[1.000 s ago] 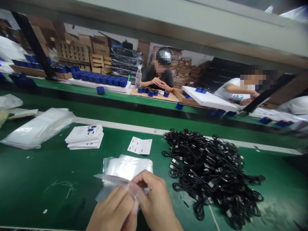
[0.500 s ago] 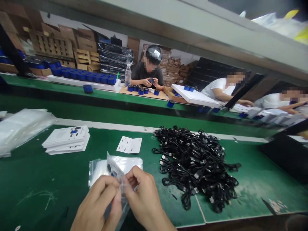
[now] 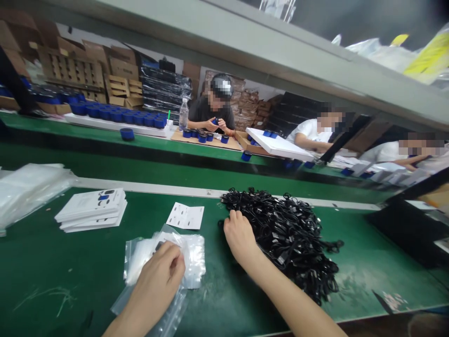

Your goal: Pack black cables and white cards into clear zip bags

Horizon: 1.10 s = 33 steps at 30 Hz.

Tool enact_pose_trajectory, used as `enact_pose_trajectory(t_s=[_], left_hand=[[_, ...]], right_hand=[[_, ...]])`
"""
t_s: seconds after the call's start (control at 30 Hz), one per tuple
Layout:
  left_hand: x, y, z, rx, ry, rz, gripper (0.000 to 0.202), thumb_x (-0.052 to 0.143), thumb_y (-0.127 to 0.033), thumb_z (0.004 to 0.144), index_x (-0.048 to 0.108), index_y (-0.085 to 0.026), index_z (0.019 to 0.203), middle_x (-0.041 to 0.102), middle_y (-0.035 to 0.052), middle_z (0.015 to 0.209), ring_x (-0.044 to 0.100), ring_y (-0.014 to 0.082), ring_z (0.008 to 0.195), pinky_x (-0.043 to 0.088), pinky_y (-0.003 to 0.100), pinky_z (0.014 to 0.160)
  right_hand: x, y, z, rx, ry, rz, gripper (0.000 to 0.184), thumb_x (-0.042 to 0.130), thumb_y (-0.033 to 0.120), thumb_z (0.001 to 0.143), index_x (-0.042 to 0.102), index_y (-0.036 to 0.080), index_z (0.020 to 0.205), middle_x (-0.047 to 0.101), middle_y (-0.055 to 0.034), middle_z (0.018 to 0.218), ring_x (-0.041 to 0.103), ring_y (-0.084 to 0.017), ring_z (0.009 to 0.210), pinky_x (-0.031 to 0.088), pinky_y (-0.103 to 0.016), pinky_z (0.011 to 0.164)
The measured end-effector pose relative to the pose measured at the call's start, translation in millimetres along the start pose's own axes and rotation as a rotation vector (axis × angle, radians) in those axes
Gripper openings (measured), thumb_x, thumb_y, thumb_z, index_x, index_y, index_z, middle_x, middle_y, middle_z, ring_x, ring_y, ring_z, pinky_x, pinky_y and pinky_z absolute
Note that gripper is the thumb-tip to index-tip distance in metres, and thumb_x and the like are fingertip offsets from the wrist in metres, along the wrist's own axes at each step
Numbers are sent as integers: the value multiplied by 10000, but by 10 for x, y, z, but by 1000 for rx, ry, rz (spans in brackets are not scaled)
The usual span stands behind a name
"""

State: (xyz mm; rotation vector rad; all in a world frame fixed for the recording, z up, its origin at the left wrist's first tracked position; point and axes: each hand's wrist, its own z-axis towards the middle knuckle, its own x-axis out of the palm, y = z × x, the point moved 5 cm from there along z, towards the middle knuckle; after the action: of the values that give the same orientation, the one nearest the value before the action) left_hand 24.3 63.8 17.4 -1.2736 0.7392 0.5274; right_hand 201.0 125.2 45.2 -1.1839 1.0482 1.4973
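- Lower centre of frame: we see the left hand lying open on clear bags, pinning them down.
- Just right: we see the right hand touching black cables, grip unclear.

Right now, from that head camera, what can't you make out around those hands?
In the head view:
- The left hand covers part of the plastic bags, so anything beneath it is hidden.
- The right hand hides the edge of the cable pile, so any grip on a cable can't be told.
- The card's markings are too small to read.
- What the far person's hands hold is too small to identify.
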Motion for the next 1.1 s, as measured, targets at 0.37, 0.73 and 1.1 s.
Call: enact_pose_trajectory(t_s=[0.37, 0.73, 1.1], left_hand=[[29, -4, 36, 4, -18, 48, 304, 311, -280, 934, 397, -238, 646, 479, -33, 690, 549, 153, 586, 435, 299, 565], [-34, 0, -37, 85, -106, 47, 267, 331, -253, 921, 570, -218, 807, 631, 85, 1032, 622, 212, 1013, 528, 379, 867], [-30, -4, -140, 140, -169, 127, 241, 363, -261, 911, 584, -195, 843, 592, 142, 1158, 585, 271, 1081, 512, 477, 894]], right_hand=[[-88, 131, -218, -44, -6, 568, 53, 410, 151, 926, 445, 181, 899, 608, -6, 735, 620, -161, 651, 502, -278, 603], [21, 613, -630, -180, 47, 661, 267, 507, 70, 863, 652, 189, 1052, 674, -47, 905, 650, -185, 805, 502, -274, 738], [28, 799, -693, -288, -16, 382, 190, 659, 57, 785, 653, 152, 949, 676, -45, 841, 635, -212, 760, 538, -285, 649]])
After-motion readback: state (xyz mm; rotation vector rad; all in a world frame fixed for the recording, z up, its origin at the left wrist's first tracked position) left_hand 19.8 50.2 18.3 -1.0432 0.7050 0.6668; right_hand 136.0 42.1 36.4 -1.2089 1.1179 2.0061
